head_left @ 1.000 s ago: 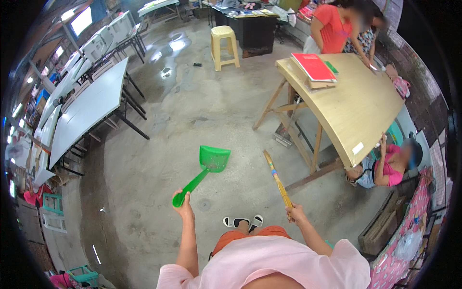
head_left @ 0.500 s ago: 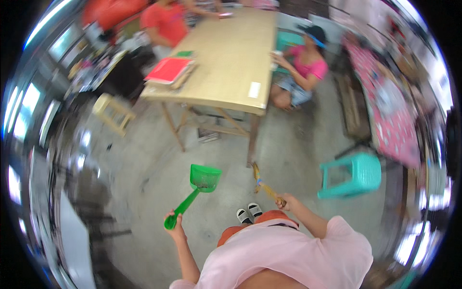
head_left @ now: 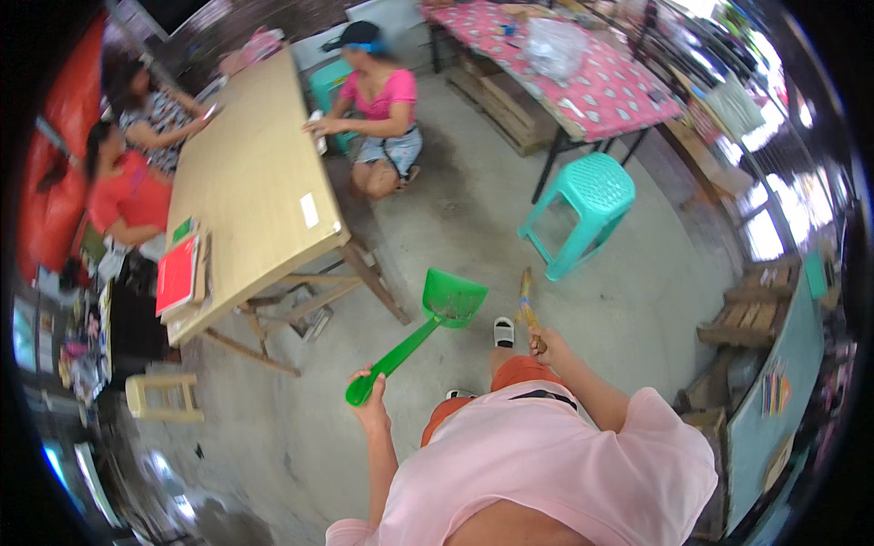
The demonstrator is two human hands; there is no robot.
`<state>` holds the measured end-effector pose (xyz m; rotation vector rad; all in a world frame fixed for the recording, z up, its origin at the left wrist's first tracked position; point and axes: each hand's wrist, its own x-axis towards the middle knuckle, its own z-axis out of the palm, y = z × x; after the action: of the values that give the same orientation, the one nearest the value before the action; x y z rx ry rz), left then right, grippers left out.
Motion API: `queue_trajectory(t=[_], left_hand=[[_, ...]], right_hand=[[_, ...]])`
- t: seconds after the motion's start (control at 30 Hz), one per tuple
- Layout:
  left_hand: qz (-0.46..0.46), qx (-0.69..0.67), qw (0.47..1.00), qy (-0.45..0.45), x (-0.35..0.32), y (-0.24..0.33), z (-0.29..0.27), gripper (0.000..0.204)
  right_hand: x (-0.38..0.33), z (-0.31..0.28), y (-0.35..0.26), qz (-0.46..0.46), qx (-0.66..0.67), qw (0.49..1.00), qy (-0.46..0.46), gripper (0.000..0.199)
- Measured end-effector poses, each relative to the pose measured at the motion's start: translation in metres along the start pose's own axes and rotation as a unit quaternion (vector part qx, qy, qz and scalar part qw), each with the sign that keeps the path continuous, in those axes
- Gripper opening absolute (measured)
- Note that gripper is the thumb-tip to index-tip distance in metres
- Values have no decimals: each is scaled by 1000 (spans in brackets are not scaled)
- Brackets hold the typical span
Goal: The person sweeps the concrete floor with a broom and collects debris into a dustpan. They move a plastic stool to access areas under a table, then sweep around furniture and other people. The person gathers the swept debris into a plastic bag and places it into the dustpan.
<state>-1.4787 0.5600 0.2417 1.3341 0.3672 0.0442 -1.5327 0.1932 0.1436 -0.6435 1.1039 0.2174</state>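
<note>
My left hand [head_left: 370, 406] is closed round the handle of a green plastic dustpan [head_left: 457, 298]. The pan is held out in front of me above the floor, with some grey dirt or debris in its scoop. In my right hand [head_left: 552, 349] is the handle of a short yellow-brown broom [head_left: 527, 308] with a bluish band. It points forward and down, and its far end is foreshortened, so I cannot tell whether it touches the floor. Dustpan and broom are apart from each other.
A long wooden table [head_left: 250, 164] stands ahead left, with a red folder [head_left: 177, 275] on its corner. Two people sit at its left; a person in pink [head_left: 382, 114] crouches at its right. A teal stool [head_left: 587, 200] is ahead right, a cream stool [head_left: 164, 398] at left.
My view has turned to the right, so the table and stools sit further left. One foot has stepped forward. Both hands keep hold of the dustpan and the broom.
</note>
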Motion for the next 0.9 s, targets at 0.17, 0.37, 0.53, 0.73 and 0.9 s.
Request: queue_trajectory(t=[0.17,0.37,0.53,0.73,0.9], left_hand=[[3,0,996,-87,38,5,93,28],[23,8,991,-133,96,6,224,28],[58,-10,990,-125,128,21,321,26],[93,-28,992,-79,187,-26,435,25],[106,-47,991,-73,254,-16,518,25]], right_hand=[[4,-32,-49,-16,9,1000,20,11],[19,-47,-118,20,-5,1000,22,14],[28,-55,-208,48,-66,997,3,13],[61,-36,-296,42,-142,987,-59,16],[118,12,-375,28,-133,988,-78,19]])
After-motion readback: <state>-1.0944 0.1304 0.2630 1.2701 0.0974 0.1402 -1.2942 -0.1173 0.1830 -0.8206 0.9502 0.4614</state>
